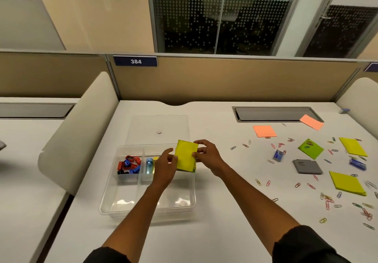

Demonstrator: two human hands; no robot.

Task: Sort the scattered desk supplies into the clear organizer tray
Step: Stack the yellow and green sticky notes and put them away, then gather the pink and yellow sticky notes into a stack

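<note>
Littering desk right: paper clips (327, 200), sticky pads (347, 183).

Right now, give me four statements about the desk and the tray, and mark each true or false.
1. Both hands hold the yellow sticky-note pad over the clear organizer tray. True: left hand, right hand.
2. The tray's far-left compartment holds red, blue and black pieces. True.
3. All paper clips are in the tray. False: paper clips lie scattered on the desk.
4. The orange sticky notes sit inside the tray. False: they lie on the desk to the right.
</note>
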